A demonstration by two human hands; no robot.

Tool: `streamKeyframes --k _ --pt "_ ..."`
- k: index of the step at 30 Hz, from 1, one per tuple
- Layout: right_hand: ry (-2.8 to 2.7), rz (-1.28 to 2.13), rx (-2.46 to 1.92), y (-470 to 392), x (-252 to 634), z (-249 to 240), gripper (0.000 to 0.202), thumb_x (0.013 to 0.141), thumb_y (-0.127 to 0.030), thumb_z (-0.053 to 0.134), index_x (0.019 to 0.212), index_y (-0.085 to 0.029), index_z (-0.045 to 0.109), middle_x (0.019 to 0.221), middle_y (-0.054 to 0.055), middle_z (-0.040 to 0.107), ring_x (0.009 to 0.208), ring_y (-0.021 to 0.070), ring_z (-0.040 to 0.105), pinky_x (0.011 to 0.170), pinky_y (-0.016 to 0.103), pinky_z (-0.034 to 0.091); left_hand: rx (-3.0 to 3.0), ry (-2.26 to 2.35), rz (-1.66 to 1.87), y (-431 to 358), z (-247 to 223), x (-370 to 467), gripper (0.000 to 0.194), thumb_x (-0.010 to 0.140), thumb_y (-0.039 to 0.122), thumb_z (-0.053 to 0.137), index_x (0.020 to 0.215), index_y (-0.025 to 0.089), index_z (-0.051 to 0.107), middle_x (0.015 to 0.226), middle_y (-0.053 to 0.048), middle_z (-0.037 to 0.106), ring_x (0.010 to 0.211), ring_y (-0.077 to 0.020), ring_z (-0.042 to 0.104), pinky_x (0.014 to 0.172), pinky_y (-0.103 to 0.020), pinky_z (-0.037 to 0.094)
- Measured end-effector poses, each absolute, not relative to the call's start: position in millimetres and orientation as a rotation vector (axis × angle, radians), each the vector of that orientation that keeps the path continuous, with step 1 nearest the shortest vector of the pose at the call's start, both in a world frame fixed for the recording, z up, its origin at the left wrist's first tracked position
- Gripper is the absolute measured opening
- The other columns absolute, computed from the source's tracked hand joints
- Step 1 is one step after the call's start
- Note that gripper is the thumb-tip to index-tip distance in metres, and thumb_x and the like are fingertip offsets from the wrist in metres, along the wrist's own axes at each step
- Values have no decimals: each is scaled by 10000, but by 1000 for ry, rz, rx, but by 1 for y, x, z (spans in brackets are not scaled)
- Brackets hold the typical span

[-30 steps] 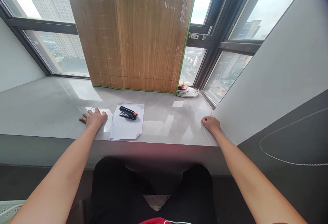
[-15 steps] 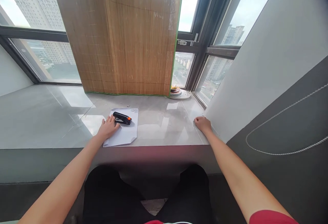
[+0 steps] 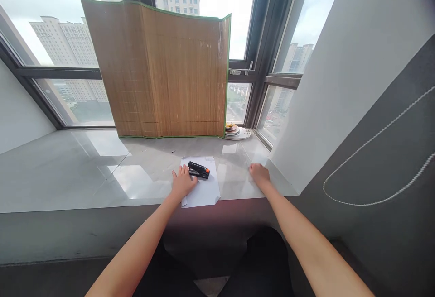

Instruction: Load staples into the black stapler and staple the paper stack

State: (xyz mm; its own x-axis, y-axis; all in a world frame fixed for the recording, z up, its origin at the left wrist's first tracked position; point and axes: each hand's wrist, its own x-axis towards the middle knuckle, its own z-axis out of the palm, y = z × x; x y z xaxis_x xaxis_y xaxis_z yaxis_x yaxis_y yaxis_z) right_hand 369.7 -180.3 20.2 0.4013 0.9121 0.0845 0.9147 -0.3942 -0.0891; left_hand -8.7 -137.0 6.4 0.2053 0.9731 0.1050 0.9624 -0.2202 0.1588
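White paper sheets (image 3: 205,193) lie near the front edge of the windowsill, a corner lifted at the lower right. On top of them rests a black stapler (image 3: 199,170) with an orange patch at its right end. My left hand (image 3: 183,183) lies flat over the left side of the paper, fingers spread, fingertips beside the stapler's left end. To the right, my right hand (image 3: 260,174) rests as a fist on the bare sill, apart from the paper. No object shows in the fist.
A green-edged bamboo mat (image 3: 173,79) stands against the window behind the paper. Small stacked plates (image 3: 238,133) sit in the sill's right corner. A beaded cord (image 3: 360,204) hangs by the right wall. The sill's front edge (image 3: 102,208) runs just before my hands.
The paper and stapler have slid right along the sill with my left hand. My right fist has shifted slightly left. The camera view has tilted up a little.
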Motion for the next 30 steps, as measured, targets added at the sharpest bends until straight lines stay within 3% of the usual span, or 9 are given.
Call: streamKeyframes --k 4,8,10,14,18,22,30 --pt "-1692 -52 -2026 -178 317 12 446 1090 -393 441 845 -190 753 921 111 753 899 229 692 826 309 494 2302 1946 350 -133 12 30 741 987 524 462 1630 158 439 1756 -199 306 1640 -404 237 1276 -755 134" --pt "-1801 224 -1494 -161 269 4 306 965 -465 691 1161 -231 721 1171 83 748 1027 243 671 934 350 513 2353 1760 350 -129 18 29 824 932 708 555 1608 243 474 1745 -184 343 1616 -441 278 1256 -779 125" --pt "-1887 275 -1489 -155 255 0 431 908 -430 783 1290 -257 684 1248 79 734 1135 264 651 1008 377 480 2408 1607 301 -126 19 15 823 945 725 537 1627 274 449 1754 -157 337 1625 -420 270 1273 -752 105" --pt "-1948 258 -1595 -154 253 -5 388 944 -308 748 1325 -288 679 1195 58 739 1189 269 628 1051 383 425 2448 1505 290 -125 18 -5 726 988 634 541 1625 293 464 1765 -130 319 1636 -366 262 1300 -690 86" --pt "-1854 299 -1693 -158 261 -5 428 953 -210 670 1368 -314 659 1222 61 707 1189 254 620 1073 390 401 2456 1571 410 -127 16 -4 688 957 683 592 1519 287 603 1692 -155 417 1542 -378 418 1303 -631 149" --pt "-1822 342 -1708 -159 264 -2 504 918 -120 571 1362 -338 667 1202 49 687 1158 237 625 1096 416 378 2458 1559 442 -126 13 -3 666 965 687 588 1506 299 612 1626 -140 491 1484 -361 480 1304 -600 157" --pt "-1836 378 -1734 -158 259 0 420 956 -219 641 1364 -318 661 1232 67 705 1205 263 609 1132 469 345 2457 1576 453 -123 10 -2 644 973 661 611 1482 267 598 1621 -166 493 1487 -355 481 1292 -587 180"
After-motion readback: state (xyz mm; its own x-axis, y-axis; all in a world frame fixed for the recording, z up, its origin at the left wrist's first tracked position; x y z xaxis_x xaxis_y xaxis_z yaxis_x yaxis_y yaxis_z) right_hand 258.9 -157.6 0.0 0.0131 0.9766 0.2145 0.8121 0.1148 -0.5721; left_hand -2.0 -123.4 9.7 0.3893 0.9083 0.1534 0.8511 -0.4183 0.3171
